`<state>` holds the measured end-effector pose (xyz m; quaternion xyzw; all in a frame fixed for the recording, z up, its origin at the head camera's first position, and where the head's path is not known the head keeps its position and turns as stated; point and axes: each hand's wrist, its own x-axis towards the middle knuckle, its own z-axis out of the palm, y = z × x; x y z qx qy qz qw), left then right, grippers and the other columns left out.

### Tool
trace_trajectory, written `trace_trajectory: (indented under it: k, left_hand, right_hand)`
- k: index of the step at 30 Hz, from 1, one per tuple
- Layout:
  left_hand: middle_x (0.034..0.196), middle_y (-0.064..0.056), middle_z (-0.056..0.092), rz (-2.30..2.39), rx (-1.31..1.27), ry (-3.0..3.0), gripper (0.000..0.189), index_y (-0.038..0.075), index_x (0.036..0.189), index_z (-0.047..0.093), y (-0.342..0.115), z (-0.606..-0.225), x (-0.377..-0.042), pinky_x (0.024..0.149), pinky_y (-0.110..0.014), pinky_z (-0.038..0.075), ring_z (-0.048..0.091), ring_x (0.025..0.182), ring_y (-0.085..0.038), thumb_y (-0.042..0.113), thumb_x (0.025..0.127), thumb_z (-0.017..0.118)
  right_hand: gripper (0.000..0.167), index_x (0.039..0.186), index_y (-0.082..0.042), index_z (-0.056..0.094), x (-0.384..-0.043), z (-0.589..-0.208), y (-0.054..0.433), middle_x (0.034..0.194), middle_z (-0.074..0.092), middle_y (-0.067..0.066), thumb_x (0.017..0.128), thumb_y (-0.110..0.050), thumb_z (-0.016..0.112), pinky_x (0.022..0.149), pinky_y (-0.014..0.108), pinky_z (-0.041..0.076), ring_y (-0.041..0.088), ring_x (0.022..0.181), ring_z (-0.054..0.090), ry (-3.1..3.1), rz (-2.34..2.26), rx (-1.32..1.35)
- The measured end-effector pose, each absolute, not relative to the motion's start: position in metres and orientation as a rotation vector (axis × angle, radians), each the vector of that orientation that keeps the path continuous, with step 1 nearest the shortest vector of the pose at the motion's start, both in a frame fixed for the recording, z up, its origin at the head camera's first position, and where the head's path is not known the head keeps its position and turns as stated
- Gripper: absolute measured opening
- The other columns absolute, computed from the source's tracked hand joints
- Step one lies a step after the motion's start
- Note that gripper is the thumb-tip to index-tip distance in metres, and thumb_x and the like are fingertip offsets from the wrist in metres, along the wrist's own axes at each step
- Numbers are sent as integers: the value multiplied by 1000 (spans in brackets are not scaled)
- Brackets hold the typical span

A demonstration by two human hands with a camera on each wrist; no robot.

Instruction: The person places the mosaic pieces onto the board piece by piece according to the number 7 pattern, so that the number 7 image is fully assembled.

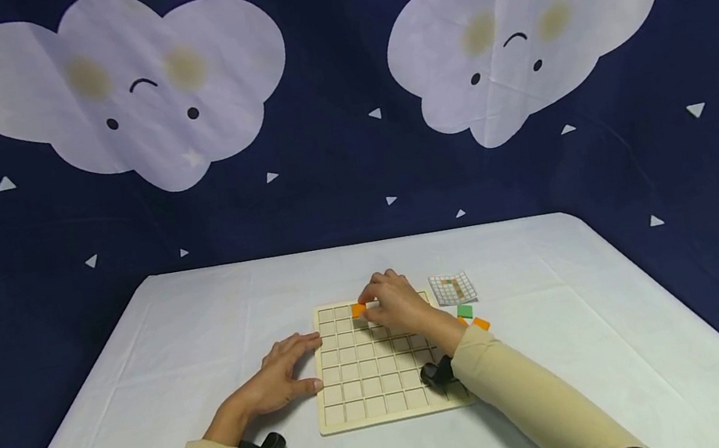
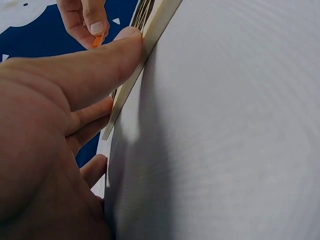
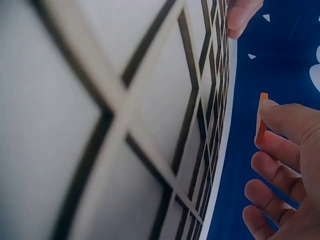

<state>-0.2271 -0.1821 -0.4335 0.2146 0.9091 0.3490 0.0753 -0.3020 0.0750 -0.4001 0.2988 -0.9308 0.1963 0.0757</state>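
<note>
Between thumb and index finger, my right hand [image 1: 396, 303] pinches a thin orange square tile [image 3: 262, 119]. In the head view it is over the far rows of a pale wooden grid board [image 1: 353, 390], left of the middle. The right wrist view has the tile standing on edge, a little apart from the board's face. My left hand [image 1: 278, 376] rests at the board's left edge, thumb and fingers spread and touching the rim. The left wrist view puts its thumb on the rim. Part of the board's right side is hidden under my right forearm.
To the right of the board lie a green tile [image 1: 464, 311] and an orange tile [image 1: 481, 323], with another orange piece partly behind my wrist. A small printed grid card [image 1: 453, 288] lies beyond them. White cloth [image 1: 204, 321] covers the table; a dark blue curtain hangs behind.
</note>
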Motion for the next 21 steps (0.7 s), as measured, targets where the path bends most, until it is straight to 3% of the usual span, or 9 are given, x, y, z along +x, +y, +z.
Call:
trace_trajectory:
  k: [21]
  left_hand:
    - [152, -12, 32, 1032, 645, 2740, 68, 12, 140, 43, -181, -435, -228, 110, -67, 11, 18, 141, -42, 33, 81, 72]
  right_hand:
    - [23, 102, -13, 71, -311, -409, 74, 101, 62, 2, 84, -27, 70, 90, 42, 40, 20, 95, 49, -2893, 637, 911]
